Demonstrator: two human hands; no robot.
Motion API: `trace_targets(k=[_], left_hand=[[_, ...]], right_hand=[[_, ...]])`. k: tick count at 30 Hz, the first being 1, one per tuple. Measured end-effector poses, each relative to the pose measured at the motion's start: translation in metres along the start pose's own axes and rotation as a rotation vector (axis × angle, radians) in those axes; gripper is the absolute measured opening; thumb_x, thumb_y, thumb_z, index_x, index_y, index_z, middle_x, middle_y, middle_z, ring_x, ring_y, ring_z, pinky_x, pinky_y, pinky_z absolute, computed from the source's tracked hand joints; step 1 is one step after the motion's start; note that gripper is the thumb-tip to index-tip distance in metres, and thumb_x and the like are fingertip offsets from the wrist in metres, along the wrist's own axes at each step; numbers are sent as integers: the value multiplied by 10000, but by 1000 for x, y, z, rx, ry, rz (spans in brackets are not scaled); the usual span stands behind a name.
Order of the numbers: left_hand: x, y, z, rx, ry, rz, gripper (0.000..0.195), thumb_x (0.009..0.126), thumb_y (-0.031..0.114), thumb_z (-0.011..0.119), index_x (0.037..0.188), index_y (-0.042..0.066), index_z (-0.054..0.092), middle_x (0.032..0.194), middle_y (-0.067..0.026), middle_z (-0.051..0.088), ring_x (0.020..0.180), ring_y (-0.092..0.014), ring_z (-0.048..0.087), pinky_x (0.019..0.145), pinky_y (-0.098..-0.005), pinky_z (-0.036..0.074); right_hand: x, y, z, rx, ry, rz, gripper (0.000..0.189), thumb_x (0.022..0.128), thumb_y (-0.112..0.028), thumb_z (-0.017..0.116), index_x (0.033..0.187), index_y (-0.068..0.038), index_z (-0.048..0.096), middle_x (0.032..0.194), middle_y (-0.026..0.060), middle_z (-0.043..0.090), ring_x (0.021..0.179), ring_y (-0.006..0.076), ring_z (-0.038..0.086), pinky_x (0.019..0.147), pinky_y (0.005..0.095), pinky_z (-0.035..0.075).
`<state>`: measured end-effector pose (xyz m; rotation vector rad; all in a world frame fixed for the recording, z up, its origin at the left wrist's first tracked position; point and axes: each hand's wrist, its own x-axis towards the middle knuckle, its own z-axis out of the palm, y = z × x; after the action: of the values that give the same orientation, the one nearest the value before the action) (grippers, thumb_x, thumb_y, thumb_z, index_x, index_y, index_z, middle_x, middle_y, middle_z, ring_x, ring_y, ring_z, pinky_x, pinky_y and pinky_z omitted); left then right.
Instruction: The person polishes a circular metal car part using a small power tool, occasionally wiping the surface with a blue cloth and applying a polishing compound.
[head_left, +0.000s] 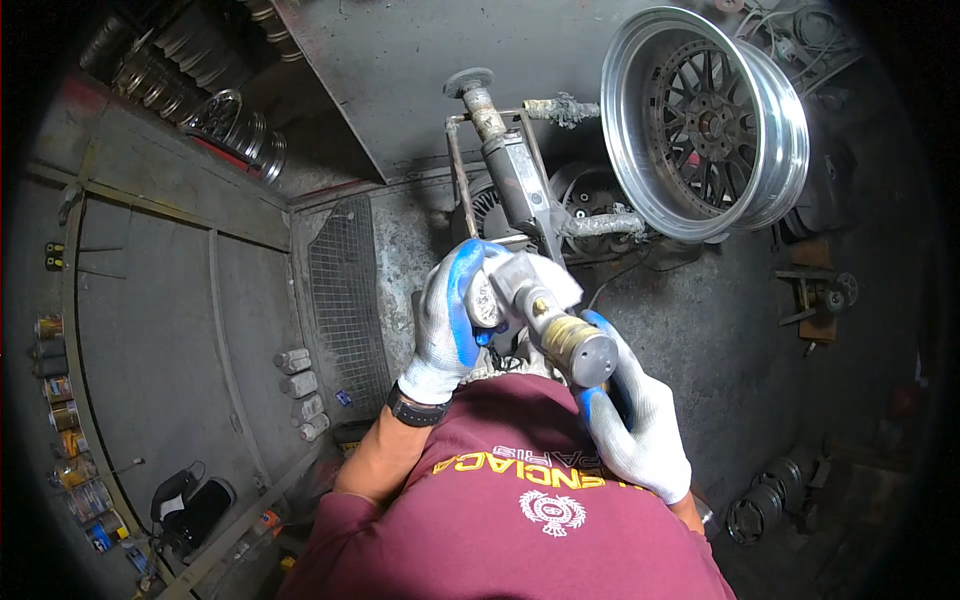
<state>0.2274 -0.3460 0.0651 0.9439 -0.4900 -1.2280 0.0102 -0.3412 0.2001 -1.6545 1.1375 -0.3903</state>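
Observation:
My left hand (450, 322), in a white and blue coated glove, is closed around a white material and a round pale piece (485, 300) whose kind I cannot tell. My right hand (637, 420), gloved alike, is curled beside the tape-wrapped end (581, 341) of a metal shaft; its fingers are partly hidden behind it. Further forward lies the shaft's grey motor-like body (517, 180), with a round flange on its far end. A polished alloy wheel rim (776, 135) stands beyond, at the right.
A metal tube frame (459, 169) surrounds the grey body. More wheels (244, 127) sit at upper left and others (754, 510) at lower right. A wire grille (343, 300) lies at the left. Plastic bottles (300, 384), cans (67, 416) and a black chair (199, 510) line the left side.

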Motion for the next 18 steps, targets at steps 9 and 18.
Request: trace_targets(k=[9,18], left_hand=[[2,-4,-2,57,31,38,358,1106,286,493,1135,-6,697,1096,-95,727,1025,-173,706,942,-339,560],[1,-1,-3,75,-7,37,334,1104,241,486,1182,-18,681,1109,-109,724,1036,-174,701,945,-346,559]], right_hand=[[-2,1,0,5,-18,10,663,964,-59,634,1584,-2,406,1246,234,711,1107,190,702,962,316,525],[0,0,2,1,-20,0,660,964,-58,632,1581,9,406,1267,237,702,1129,205,700,985,321,519]])
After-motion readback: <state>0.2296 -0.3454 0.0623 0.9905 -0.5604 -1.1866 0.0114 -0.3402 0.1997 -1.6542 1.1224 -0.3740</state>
